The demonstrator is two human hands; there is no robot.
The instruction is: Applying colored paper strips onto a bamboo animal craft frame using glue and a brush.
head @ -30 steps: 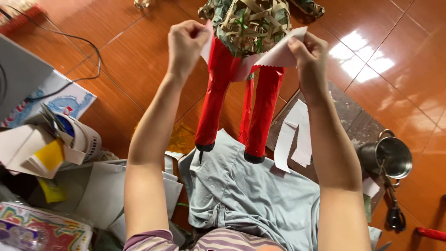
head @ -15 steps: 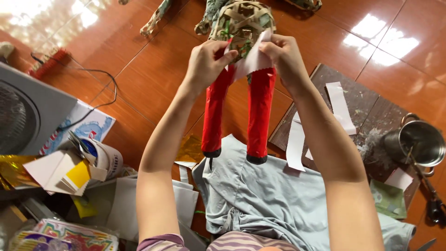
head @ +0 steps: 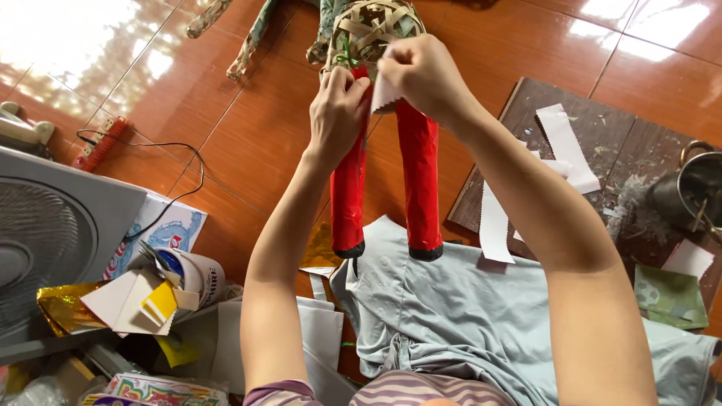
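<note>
A woven bamboo figure (head: 372,26) with two red paper-wrapped legs (head: 419,184) lies on the reddish tiled floor, its black-tipped ends pointing toward me. My left hand (head: 338,105) pinches the top of the left red leg (head: 347,195) where it meets the woven body. My right hand (head: 423,75) holds a small white paper piece (head: 385,96) against the body above the right leg. Both hands are close together, fingers closed on the work.
A grey cloth (head: 459,316) covers my lap. White paper strips (head: 494,225) lie on a dark board (head: 602,135) at right beside a metal pot (head: 699,188). At left stand a fan (head: 45,240), paper scraps, a tape roll (head: 197,274), and a power strip (head: 101,143).
My hands have drawn closer together on the figure's waist, and the white paper is now folded small under my right hand. The view has shifted slightly left.
</note>
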